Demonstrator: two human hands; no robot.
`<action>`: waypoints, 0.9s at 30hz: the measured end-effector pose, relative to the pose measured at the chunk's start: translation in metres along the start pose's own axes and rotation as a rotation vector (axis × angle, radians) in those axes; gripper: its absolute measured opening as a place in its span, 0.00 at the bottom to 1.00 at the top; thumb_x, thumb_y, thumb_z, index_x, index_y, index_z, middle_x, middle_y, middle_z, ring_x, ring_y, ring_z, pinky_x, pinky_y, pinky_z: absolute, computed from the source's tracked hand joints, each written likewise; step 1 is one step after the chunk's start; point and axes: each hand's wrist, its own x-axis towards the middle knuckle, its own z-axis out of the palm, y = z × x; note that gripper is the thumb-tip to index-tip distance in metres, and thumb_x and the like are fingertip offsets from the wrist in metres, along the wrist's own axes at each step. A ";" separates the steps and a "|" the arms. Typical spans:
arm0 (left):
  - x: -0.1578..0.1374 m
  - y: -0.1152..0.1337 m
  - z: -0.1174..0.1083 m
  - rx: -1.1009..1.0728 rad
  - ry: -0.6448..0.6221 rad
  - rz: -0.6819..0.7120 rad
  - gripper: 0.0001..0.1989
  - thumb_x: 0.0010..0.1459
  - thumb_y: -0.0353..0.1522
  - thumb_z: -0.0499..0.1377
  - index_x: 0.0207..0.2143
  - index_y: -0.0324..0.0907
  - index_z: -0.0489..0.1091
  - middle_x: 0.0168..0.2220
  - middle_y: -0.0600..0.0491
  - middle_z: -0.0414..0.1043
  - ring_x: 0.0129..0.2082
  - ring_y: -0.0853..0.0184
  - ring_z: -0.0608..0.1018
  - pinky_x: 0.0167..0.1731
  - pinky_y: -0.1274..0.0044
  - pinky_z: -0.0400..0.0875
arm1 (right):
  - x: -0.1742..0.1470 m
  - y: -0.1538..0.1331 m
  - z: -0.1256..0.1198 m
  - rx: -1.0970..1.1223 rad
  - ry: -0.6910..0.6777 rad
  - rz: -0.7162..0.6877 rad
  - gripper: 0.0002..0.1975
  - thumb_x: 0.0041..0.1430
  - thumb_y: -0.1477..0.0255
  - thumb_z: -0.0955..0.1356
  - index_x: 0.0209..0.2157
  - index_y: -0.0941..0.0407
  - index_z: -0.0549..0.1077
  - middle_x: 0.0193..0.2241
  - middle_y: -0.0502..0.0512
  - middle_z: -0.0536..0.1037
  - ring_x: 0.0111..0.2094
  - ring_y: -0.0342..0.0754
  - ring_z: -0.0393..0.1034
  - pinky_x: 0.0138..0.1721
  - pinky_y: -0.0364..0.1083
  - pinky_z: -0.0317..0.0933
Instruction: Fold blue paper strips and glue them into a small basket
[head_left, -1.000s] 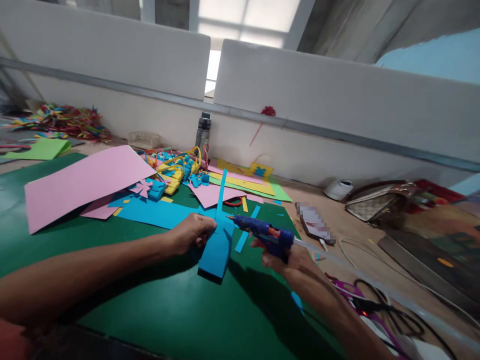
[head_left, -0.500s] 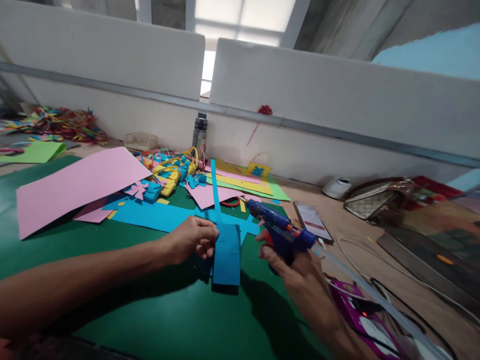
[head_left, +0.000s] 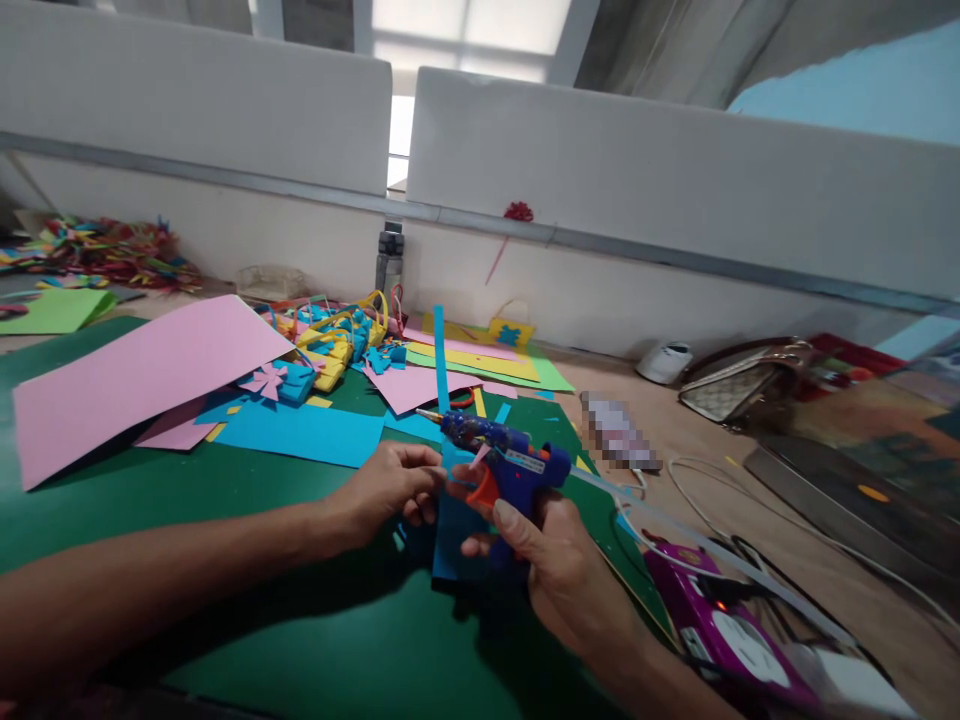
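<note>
My left hand (head_left: 394, 485) is closed, its thumb and fingers pinching the left edge of a folded blue paper piece (head_left: 450, 555). From the top of that piece a narrow blue paper strip (head_left: 440, 350) stands up. A dark blue glue gun (head_left: 529, 478) with an orange trigger is gripped in my right hand (head_left: 566, 560). Its nozzle points left, in front of the strip's lower part; whether it touches cannot be made out. The gun hides much of the blue piece. A clear glue stick (head_left: 660, 510) trails from the gun's back.
Pink sheets (head_left: 150, 375), a blue sheet (head_left: 300, 432) and small paper bags (head_left: 330, 360) lie on the green mat (head_left: 300, 640). A phone (head_left: 619, 430), a purple power strip (head_left: 720, 610) with cables and a handbag (head_left: 742, 385) are on the right. A bottle (head_left: 389, 265) stands behind.
My right hand has brought the glue gun leftward, over the blue paper piece and close to my left hand. The left hand keeps its pinch, and the view has shifted slightly.
</note>
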 end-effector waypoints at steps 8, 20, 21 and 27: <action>0.002 0.001 -0.004 -0.015 0.001 -0.011 0.09 0.46 0.35 0.59 0.22 0.37 0.68 0.15 0.54 0.67 0.14 0.73 0.68 0.15 0.82 0.59 | 0.000 0.004 -0.001 -0.052 -0.047 0.014 0.22 0.54 0.61 0.67 0.49 0.54 0.70 0.45 0.59 0.75 0.37 0.52 0.72 0.34 0.49 0.69; 0.006 0.013 -0.013 -0.039 0.098 0.006 0.07 0.42 0.32 0.57 0.18 0.37 0.67 0.16 0.53 0.69 0.15 0.71 0.72 0.15 0.82 0.62 | -0.020 -0.007 -0.026 -0.784 0.242 -0.168 0.15 0.51 0.57 0.66 0.36 0.50 0.74 0.29 0.52 0.77 0.28 0.51 0.71 0.31 0.48 0.67; 0.006 0.013 -0.014 -0.039 0.100 0.009 0.07 0.42 0.32 0.57 0.18 0.37 0.67 0.16 0.52 0.69 0.15 0.72 0.71 0.15 0.82 0.62 | -0.021 -0.003 -0.028 -0.803 0.251 -0.192 0.15 0.51 0.57 0.65 0.38 0.50 0.73 0.29 0.52 0.77 0.28 0.51 0.71 0.30 0.48 0.67; 0.010 0.011 -0.018 -0.047 0.110 0.001 0.07 0.42 0.32 0.57 0.17 0.38 0.66 0.15 0.53 0.68 0.15 0.71 0.72 0.15 0.82 0.62 | -0.023 0.019 -0.036 -0.868 0.175 -0.158 0.19 0.53 0.60 0.65 0.46 0.49 0.70 0.34 0.54 0.77 0.34 0.54 0.72 0.34 0.50 0.68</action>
